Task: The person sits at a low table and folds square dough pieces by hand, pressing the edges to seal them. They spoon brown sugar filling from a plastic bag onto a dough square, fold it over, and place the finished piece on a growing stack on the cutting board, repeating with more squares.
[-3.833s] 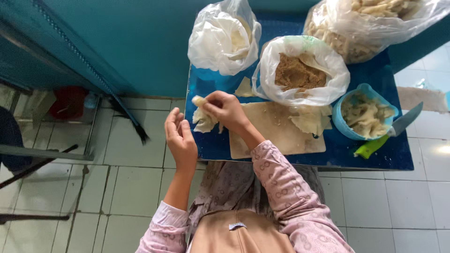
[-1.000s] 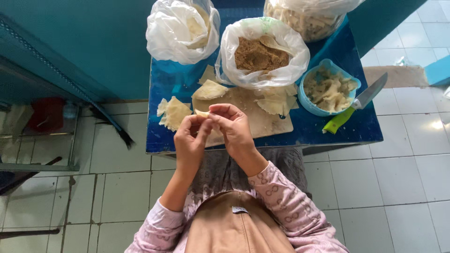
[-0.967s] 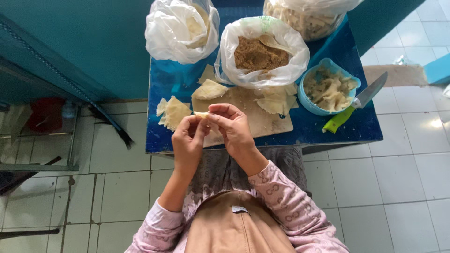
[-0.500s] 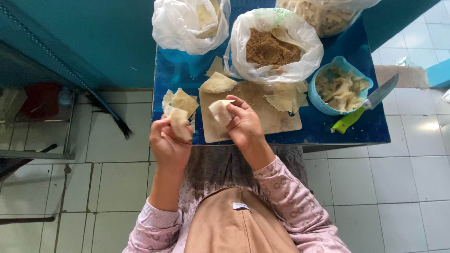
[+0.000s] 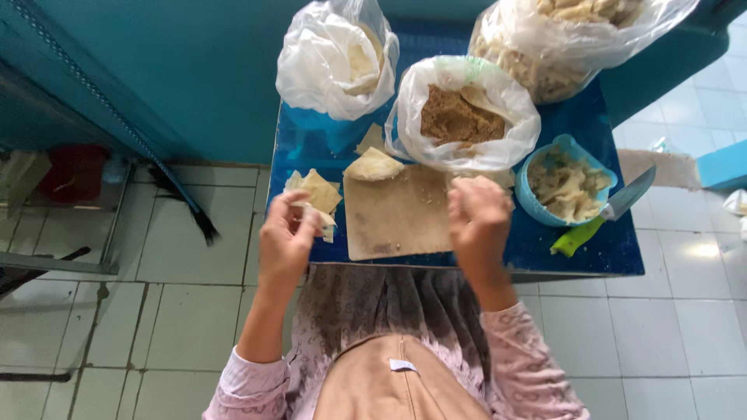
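Two hands parted | left hand (image 5: 286, 245) pinches wrapper (image 5: 317, 216) | right hand (image 5: 478, 222) fingers curled, grip unclear

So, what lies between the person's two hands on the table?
In the head view, the wooden cutting board lies between left hand and right hand.

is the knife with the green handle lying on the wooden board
No, the knife lies on the blue table beside the blue bowl, apart from the wooden board.
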Demonstrator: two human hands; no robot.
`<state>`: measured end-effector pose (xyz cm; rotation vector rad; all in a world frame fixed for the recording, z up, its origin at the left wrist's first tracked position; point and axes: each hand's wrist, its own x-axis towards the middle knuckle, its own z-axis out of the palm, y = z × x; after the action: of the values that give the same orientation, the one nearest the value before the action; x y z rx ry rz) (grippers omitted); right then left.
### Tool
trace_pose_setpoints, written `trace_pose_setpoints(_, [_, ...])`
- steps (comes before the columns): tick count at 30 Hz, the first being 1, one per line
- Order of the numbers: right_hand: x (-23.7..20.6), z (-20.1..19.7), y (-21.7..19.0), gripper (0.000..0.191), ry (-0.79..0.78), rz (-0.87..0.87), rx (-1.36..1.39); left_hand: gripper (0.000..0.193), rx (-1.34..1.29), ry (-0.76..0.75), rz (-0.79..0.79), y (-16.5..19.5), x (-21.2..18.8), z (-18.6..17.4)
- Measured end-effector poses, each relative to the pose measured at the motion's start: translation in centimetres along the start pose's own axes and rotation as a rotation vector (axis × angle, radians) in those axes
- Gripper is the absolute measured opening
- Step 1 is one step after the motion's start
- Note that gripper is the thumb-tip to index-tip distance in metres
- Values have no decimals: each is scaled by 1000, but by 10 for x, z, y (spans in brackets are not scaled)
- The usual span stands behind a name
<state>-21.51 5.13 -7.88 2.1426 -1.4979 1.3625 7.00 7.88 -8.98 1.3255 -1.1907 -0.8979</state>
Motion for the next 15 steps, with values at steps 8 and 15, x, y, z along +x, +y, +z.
trace_pose_setpoints(8, [39,98,-19,22,-303,-268,157,37,736,21,325,10,21,7])
trace_pose_setpoints(15, [47,99,-12,12,-345,382,778,26,595,180,421,17,15,11])
